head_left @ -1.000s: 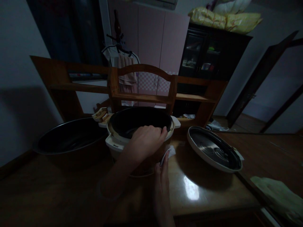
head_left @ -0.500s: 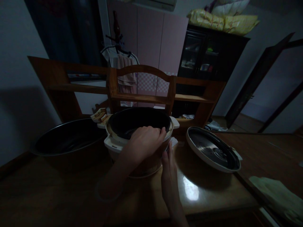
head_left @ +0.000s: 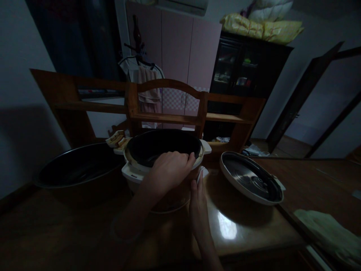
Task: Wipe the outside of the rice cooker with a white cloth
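A white rice cooker (head_left: 132,173) with a black inside stands uncovered at the middle of the table. My left hand (head_left: 172,169) reaches across its front, the fingers curled over the near right rim. Lower and to the right, my right hand (head_left: 199,203) is beside the cooker's outer wall, fingers together. A white wipe (head_left: 203,172), perhaps tissue or cloth, pokes out past its fingertips. The cooker's lid (head_left: 251,178) lies to the right, its metal inner side up. Left of the cooker is a large black pot (head_left: 76,165).
A wooden shelf frame (head_left: 169,117) rises along the back of the table. Small cream-and-brown pieces (head_left: 117,139) sit behind the cooker's left side. A pale cloth (head_left: 327,229) lies at the lower right. The table top (head_left: 239,229) reflects a bright patch.
The whole view has shifted slightly. My right hand has moved slightly down along the cooker's side, and more of the white wipe shows. My left hand stays on the rim.
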A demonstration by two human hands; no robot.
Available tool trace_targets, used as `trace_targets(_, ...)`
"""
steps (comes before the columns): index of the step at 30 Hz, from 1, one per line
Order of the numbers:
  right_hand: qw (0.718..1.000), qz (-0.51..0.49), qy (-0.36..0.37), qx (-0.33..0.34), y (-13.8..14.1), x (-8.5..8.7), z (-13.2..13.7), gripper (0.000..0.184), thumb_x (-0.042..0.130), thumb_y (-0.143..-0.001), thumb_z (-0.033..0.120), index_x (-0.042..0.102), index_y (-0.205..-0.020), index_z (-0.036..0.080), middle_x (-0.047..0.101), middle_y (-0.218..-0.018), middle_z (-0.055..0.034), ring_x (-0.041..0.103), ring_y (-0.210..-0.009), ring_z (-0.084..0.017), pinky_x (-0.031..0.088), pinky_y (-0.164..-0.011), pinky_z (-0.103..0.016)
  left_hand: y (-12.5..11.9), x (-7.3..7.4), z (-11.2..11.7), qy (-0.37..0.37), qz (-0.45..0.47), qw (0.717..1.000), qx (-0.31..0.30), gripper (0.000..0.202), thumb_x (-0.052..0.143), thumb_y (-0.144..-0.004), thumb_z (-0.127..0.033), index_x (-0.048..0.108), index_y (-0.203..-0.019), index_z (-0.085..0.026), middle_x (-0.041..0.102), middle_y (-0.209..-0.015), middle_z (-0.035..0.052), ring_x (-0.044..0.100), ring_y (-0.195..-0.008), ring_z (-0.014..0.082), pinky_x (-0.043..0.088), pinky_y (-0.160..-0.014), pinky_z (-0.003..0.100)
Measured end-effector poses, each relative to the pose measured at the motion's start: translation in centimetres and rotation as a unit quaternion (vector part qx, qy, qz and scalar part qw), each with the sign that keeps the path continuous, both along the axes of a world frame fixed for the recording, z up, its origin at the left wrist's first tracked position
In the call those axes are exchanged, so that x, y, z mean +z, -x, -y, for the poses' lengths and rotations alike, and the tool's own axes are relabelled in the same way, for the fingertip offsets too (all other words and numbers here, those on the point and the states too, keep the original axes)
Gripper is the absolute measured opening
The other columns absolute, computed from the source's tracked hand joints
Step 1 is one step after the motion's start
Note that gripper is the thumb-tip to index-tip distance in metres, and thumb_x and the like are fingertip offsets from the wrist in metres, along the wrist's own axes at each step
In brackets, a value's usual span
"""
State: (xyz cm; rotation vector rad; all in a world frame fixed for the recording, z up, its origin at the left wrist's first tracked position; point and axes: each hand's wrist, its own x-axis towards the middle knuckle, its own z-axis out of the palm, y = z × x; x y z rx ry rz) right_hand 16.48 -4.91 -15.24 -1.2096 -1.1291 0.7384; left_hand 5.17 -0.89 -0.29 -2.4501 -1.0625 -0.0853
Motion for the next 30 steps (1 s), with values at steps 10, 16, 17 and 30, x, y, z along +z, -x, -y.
trace_targets(10,0.999,0.000,0.041,0.006,0.5,-1.4,1.6,0.083,0.037,-0.102,0.065,0.011,-0.166,0.020,0.005,-0.175,-0.0022,0.004,-0.162,-0.019,0.005,-0.131,-0.044,-0.1,0.2,0.2,0.007,-0.004,1.000,0.008,0.044,0.039,-0.102,-0.010,0.053,-0.144,-0.010,0.077,-0.105,0.0168,0.076,-0.085,0.0294,0.058,-0.064,0.038)
trace_targets(16,0.998,0.004,0.062,0.004,1.0,-1.9,1.7,0.089,0.037,-0.100,0.069,0.007,-0.166,0.018,0.005,-0.175,-0.0039,0.003,-0.162,-0.020,0.005,-0.131,-0.045,-0.1,0.2,0.2,0.019,0.005,1.000,0.013,0.045,0.039,-0.102,-0.010,0.053,-0.145,-0.011,0.077,-0.106,0.0163,0.076,-0.086,0.0290,0.058,-0.066,0.038)
trace_targets(17,0.998,0.003,0.062,0.005,1.0,-2.0,1.7,0.090,0.038,-0.100,0.069,0.006,-0.166,0.017,0.004,-0.175,-0.0042,0.002,-0.162,-0.020,0.005,-0.131,-0.046,-0.1,0.2,0.2,0.019,0.005,1.000,0.011,0.046,0.039,-0.102,-0.010,0.053,-0.145,-0.011,0.077,-0.106,0.0165,0.076,-0.086,0.0292,0.058,-0.066,0.038)
trace_targets(30,0.997,-0.015,0.075,0.034,2.5,-1.4,4.3,0.089,0.038,-0.100,0.070,0.004,-0.166,0.022,-0.009,-0.173,0.0023,-0.009,-0.161,-0.020,0.000,-0.131,-0.050,-0.2,0.5,0.3,0.024,0.003,1.000,0.015,0.043,0.034,-0.104,-0.011,0.057,-0.139,-0.010,0.077,-0.104,0.0167,0.076,-0.085,0.0305,0.059,-0.064,0.040)
